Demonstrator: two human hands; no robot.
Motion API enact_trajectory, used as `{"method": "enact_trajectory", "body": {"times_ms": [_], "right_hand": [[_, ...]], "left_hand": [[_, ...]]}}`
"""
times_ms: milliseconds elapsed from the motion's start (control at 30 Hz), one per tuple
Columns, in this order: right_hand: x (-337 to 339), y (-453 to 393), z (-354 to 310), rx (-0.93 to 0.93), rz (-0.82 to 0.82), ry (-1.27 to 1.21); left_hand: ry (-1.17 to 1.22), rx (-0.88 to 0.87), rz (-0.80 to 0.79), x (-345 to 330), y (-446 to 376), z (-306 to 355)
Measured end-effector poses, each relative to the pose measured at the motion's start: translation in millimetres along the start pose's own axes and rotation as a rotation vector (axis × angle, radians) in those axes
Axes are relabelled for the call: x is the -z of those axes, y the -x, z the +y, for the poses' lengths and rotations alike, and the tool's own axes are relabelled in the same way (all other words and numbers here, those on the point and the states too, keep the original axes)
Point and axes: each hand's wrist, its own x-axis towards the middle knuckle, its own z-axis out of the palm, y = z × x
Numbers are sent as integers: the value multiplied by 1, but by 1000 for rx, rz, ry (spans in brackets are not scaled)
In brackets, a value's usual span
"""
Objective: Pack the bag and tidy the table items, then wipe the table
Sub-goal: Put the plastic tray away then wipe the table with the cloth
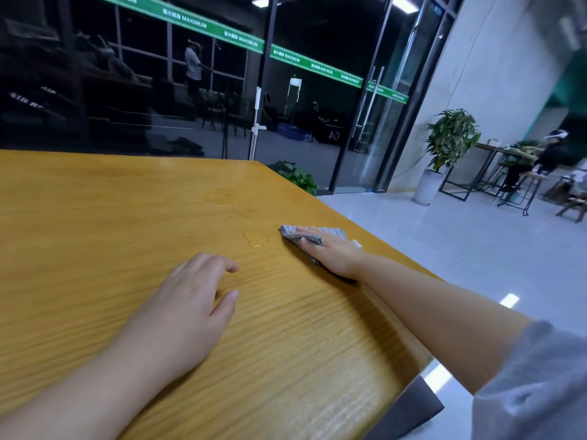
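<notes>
On table (pixel 95 217): right hand (pixel 330 252) flat, fingers together, pressing grey cloth (pixel 293 234) beside water puddle (pixel 255 239); left hand (pixel 187 300) resting, fingers loosely curled.

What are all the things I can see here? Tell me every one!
yellow wooden table: one, yellow-brown, fills the foreground
grey striped cloth: one, grey, flat on the table near its right edge
small water puddle: one, clear, just left of the cloth
wider water patch: one, clear, farther back
potted tree in white pot: one, green, right background
left hand: one, rests on the table, fingers loose
right hand: one, presses flat on the cloth
</notes>
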Motion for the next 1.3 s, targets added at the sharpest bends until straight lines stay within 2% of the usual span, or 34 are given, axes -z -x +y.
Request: {"method": "enact_trajectory", "body": {"times_ms": [167,267,400,567,767,900,1300], "right_hand": [[-9,41,-9,181,-41,7],[-7,55,4,199,-98,23],[9,60,31,86,-88,-11],[23,30,65,-109,52,39],[21,-19,49,-277,143,70],[13,-35,34,-317,120,127],[-16,-35,-43,-90,37,172]], "left_hand": [[-21,-5,-26,2,1,2],[-32,-10,-30,5,3,2],[-40,-1,-30,7,4,2],[-51,-9,-39,5,3,2],[-228,-9,-140,5,-1,5],[-248,-11,-122,6,-3,6],[-172,-4,-103,8,-3,8]]}}
